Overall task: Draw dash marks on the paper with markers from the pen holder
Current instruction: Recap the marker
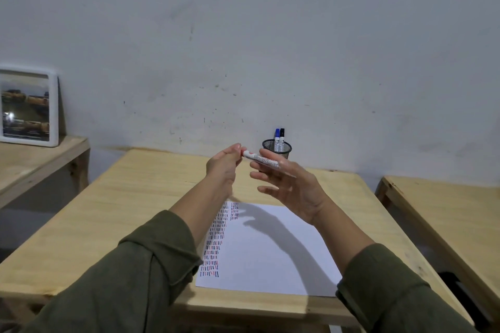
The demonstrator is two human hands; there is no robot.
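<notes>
1. At frame centre, the left hand [223, 163] pinches the red cap end of a whiteboard marker [260, 159]; the right hand [290, 184] grips its barrel, lower fingers spread.
2. A sudden cap release could jolt the marker toward the mesh pen holder [278, 149] just behind.
3. An uncapped tip may smear the paper [270, 251] at lower centre.

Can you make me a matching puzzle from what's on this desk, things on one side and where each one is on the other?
Things:
1. white marker
2. blue marker
3. paper
4. picture frame

Places:
A. flat on the desk
B. held between both hands
C. on the side table, leaning on the wall
D. standing in the mesh pen holder

Pairs: 1-B, 2-D, 3-A, 4-C
</notes>
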